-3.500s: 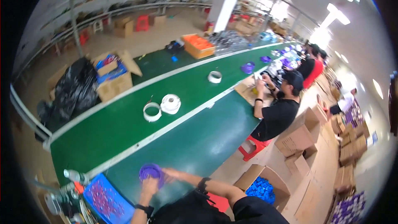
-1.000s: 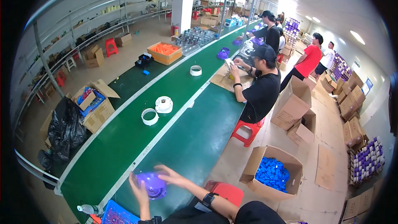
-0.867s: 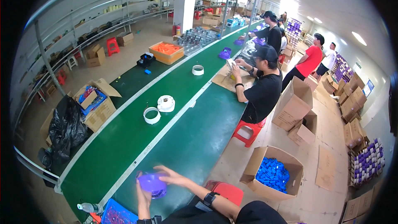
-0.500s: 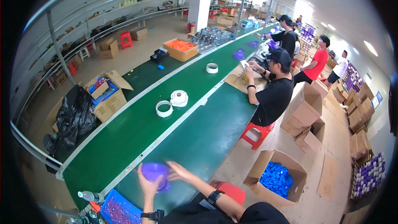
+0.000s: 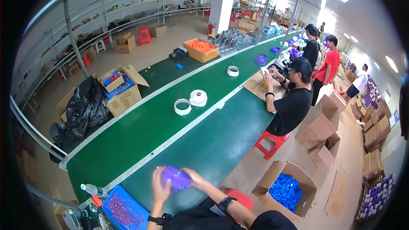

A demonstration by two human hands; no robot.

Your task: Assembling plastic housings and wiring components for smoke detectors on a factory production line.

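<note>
Above the near green worktop (image 5: pixel 221 132), a purple plastic housing (image 5: pixel 177 177), blurred by motion, is held between my two hands. My left hand (image 5: pixel 160 186) grips its left side, with the thumb in front. At its right side, my right hand (image 5: pixel 196 179) has its fingers round the edge. Close to my left forearm lies a blue tray (image 5: pixel 111 196) of thin red wires (image 5: pixel 128 213). Further off on the green belt, a white ring (image 5: pixel 182 107) sits beside a round white part (image 5: pixel 198 98).
A clear bottle (image 5: pixel 94 190) stands beside the tray. To the right are a red stool (image 5: pixel 238 196) and a carton of blue pieces (image 5: pixel 285 189). A seated co-worker (image 5: pixel 292 106) handles a small part. Another white ring (image 5: pixel 233 71) and purple housings (image 5: pixel 260 59) sit along the belt.
The purple housing has been tilted over and moved slightly right between my hands. My right hand has closed onto its side. The whole view has shifted, so the surroundings appear further right.
</note>
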